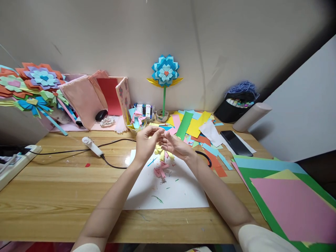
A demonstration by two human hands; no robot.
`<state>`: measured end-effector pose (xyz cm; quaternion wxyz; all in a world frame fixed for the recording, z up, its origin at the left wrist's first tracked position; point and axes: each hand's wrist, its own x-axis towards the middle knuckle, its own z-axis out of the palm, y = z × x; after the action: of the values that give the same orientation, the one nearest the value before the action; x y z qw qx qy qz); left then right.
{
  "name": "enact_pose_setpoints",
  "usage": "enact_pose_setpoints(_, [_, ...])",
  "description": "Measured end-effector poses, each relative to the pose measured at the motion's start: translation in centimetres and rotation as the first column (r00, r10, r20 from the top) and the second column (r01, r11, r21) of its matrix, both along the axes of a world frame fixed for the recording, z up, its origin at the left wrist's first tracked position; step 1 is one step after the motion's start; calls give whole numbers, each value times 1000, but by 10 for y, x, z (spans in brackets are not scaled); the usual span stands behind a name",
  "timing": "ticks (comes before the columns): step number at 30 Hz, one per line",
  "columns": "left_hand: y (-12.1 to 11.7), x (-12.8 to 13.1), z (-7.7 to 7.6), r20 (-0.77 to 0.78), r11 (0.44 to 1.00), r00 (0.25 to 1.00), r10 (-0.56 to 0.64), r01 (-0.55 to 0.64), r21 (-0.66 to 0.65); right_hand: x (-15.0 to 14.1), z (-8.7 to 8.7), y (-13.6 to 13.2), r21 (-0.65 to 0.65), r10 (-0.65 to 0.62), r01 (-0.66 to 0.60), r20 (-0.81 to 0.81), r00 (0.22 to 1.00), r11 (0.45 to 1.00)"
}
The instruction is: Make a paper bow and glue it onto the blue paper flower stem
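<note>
Above a white paper sheet (168,199), my left hand (147,143) and my right hand (178,147) meet at the fingertips. My left thumb and fingers are pinched together. The right fingers curl in towards them, thumb raised against the left fingertips. Anything between them is too small or hidden to make out. Just under the hands lie folded yellow paper pieces (162,154), partly covered. Nearer me on the sheet is a cluster of folded pink paper pieces (161,170), with thin green and blue slivers around it. Beside my right wrist shows a black curved handle (207,157).
A blue paper flower (166,71) stands in a tape roll (162,115). Coloured paper scraps (194,126) spread behind my right hand. A phone (236,142) and stacked coloured sheets (294,206) lie right. A white corded tool (91,146) and more paper flowers (43,78) are left.
</note>
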<state>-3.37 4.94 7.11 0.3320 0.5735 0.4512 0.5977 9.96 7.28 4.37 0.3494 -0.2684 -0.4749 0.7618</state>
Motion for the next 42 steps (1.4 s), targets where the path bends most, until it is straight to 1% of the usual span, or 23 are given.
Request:
enact_pose_setpoints(2, [-2,-1,2,4,998,999,-54,54,-21,1,2,2,56,-54,51,61,997,997])
enact_pose_setpoints(3, [-3,-1,4,-13,998,998,-63,63,-17,2,3,3,103,-101,91,99,990,991])
enact_pose_setpoints(5, [-5,-1,6,-82,998,996,-46,48,29,3,7,4,225,-230,190,163,960,956])
enact_pose_setpoints(8, [-9,-2,8,-211,990,977,25,5,140,5,12,3,393,-416,324,173,893,860])
enact_pose_setpoints(11, [-9,0,6,-290,982,954,77,-22,189,5,14,-1,512,-535,399,147,832,761])
enact_pose_setpoints(14, [-5,1,2,-290,989,953,83,-43,141,4,15,-6,633,-630,428,123,767,645])
enact_pose_setpoints(15, [-3,1,1,-276,993,958,80,-50,111,4,16,-7,655,-645,433,109,757,619])
enact_pose_setpoints(16, [-2,-1,1,-259,995,963,76,-58,76,5,18,-7,662,-652,443,91,753,605])
enact_pose_setpoints(17, [0,-3,1,-242,997,967,74,-67,38,7,19,-7,656,-652,455,75,755,603])
enact_pose_setpoints(18, [1,-7,1,-228,996,970,83,-84,4,10,20,-6,642,-645,460,70,761,613])
enact_pose_setpoints(19, [1,-11,0,-219,994,970,101,-109,-24,14,21,-5,627,-630,450,84,772,636])
enact_pose_setpoints(20, [-1,-17,0,-220,990,968,123,-137,-46,18,21,-5,614,-605,418,125,787,670])
enact_pose_setpoints(21, [-3,-22,-2,-230,985,962,146,-164,-60,23,19,-5,605,-566,356,194,801,712])
enact_pose_setpoints(22, [-6,-28,-4,-247,981,957,153,-176,-75,27,15,-7,593,-512,267,292,808,760])
enact_pose_setpoints(23, [-10,-33,-8,-271,981,953,136,-168,-97,31,9,-10,571,-449,162,407,795,805])
enact_pose_setpoints(25, [-19,-41,-20,-302,979,951,71,-124,-159,36,-8,-18,496,-344,-15,622,704,868])
enact_pose_setpoints(27, [-26,-45,-35,-318,970,948,34,-108,-218,36,-29,-29,445,-329,-40,716,615,895])
enact_pose_setpoints(29, [-32,-44,-51,-334,959,942,-24,-73,-276,34,-47,-39,442,-339,-41,739,582,896])
enact_pose_setpoints(31, [-35,-42,-64,-352,940,927,-129,2,-341,29,-58,-47,465,-347,-70,745,570,883])
enact_pose_setpoints(33, [-38,-39,-74,-369,913,898,-241,81,-399,23,-63,-54,488,-357,-98,748,560,867])
enact_pose_setpoints(35, [-40,-37,-81,-372,881,871,-320,129,-455,19,-65,-59,505,-374,-107,749,547,857])
enact_pose_setpoints(37, [-42,-38,-85,-365,860,866,-343,134,-492,15,-65,-62,518,-393,-103,749,534,849])
enact_pose_setpoints(42, [-43,-48,-89,-390,871,869,-303,86,-484,14,-66,-69,547,-424,-76,722,546,833])
